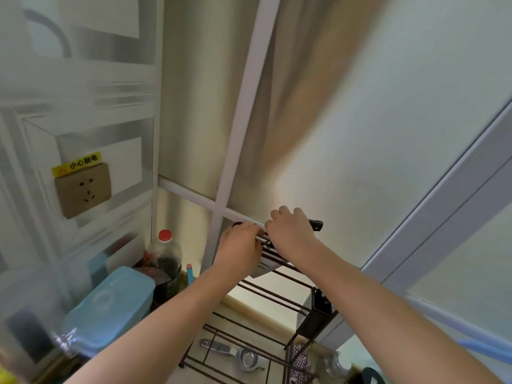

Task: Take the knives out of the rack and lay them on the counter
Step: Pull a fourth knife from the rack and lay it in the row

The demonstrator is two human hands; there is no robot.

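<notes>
A dark wire rack point(273, 293) stands on the counter against the frosted window. At its far top end, knives sit in slots; their pale blades point(267, 266) hang below the top bars. My right hand point(291, 231) is closed around a black knife handle point(317, 225) that sticks out to its right. My left hand point(239, 246) grips another dark handle point(237, 224), of which only the tip shows above my fingers. Both hands touch each other over the rack top.
A blue lidded box point(110, 309) and a red-capped bottle point(164, 259) stand left of the rack. A wall socket point(83, 189) is on the left wall. A metal strainer point(246, 358) lies under the rack. A dark holder point(318, 309) hangs on the rack's right end.
</notes>
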